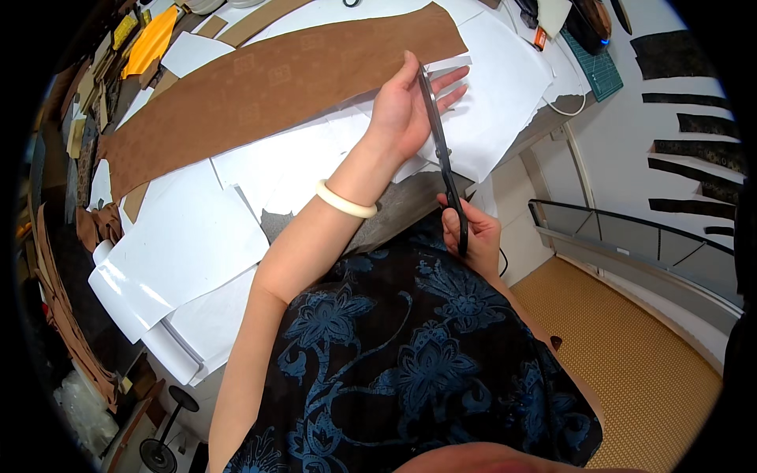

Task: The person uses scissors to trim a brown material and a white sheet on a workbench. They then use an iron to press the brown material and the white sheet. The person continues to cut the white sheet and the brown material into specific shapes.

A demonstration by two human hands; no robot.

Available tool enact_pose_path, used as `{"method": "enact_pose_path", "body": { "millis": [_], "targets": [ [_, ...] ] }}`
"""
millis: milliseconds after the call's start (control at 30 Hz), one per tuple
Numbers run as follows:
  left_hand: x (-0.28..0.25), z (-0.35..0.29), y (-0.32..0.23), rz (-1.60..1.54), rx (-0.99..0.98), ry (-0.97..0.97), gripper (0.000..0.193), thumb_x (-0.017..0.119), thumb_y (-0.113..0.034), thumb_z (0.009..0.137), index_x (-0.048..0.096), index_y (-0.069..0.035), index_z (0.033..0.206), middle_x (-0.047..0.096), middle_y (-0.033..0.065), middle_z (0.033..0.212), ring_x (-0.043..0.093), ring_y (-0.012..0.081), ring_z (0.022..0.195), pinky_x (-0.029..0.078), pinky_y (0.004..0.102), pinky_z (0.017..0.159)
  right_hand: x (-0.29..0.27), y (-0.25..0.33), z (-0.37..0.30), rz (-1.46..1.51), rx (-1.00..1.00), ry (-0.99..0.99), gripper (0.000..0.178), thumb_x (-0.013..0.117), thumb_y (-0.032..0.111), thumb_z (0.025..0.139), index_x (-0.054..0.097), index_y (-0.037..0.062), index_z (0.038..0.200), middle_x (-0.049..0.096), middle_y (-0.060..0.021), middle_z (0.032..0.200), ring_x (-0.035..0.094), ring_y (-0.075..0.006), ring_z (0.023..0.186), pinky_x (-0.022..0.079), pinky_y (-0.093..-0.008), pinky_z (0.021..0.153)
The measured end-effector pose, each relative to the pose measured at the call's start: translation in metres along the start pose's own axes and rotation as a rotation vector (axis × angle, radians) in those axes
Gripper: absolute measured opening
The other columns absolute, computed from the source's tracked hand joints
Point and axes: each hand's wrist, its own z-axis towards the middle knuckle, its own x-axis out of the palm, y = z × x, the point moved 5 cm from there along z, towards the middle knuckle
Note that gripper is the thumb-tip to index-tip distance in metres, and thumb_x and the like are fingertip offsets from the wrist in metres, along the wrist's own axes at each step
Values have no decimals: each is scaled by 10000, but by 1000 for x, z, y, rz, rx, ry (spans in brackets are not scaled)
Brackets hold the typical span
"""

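Observation:
A long curved strip of brown patterned leather or fabric (268, 87) lies across the table. My left hand (404, 114) is at its near edge, palm turned up, with thumb and fingers apart. The thumb tip overlaps the brown strip. Long dark-handled scissors (436, 126) cross in front of that palm and hide part of the fingers. Their blades look closed together and point away from me. My right hand (475, 236) grips the scissor handles near the table's front edge. A pale bangle (345, 200) circles my left wrist.
White paper sheets (181, 260) cover much of the table, some curling over its front edge. Brown and yellow scraps (150, 43) crowd the far left. A green cutting mat (593, 67) lies at the far right. Dark strips (694, 158) hang on the right wall above a mesh-panelled frame (631, 244).

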Motion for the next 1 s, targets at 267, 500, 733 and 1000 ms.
{"method": "enact_pose_path", "body": {
  "millis": [267, 500, 733, 1000],
  "targets": [
    [1, -1, 1, -28, -12, -4, 428, 328, -371, 1090, 487, 15, 1181, 585, 171, 1228, 532, 384, 1288, 492, 507, 1059, 0, 1, -1, -31, -6, -18, 366, 736, 161, 928, 654, -39, 1223, 575, 60, 722, 455, -8, 528, 320, -183, 458],
    [4, -4, 0, -15, 0, -23, 403, 330, -372, 1090, 491, -2, 1091, 590, 151, 1128, 542, 392, 1277, 495, 514, 1056, 0, -1, 0, -31, -24, -25, 349, 730, 150, 933, 658, -40, 1217, 584, 55, 716, 463, -4, 526, 322, -183, 451],
    [3, -3, 1, -27, -7, -44, 393, 330, -376, 1089, 472, -20, 1002, 569, 118, 1016, 550, 394, 1270, 491, 521, 1064, 1, 2, -2, -26, 1, -30, 348, 733, 148, 930, 660, -38, 1215, 596, 51, 733, 472, -5, 527, 334, -182, 450],
    [5, -3, 0, -39, -10, -31, 411, 323, -376, 1090, 482, 3, 1101, 592, 131, 1099, 555, 385, 1268, 493, 513, 1061, 1, 2, -4, -40, -16, -28, 356, 739, 149, 925, 659, -37, 1218, 605, 45, 745, 484, -8, 532, 340, -181, 450]
  ]
}}
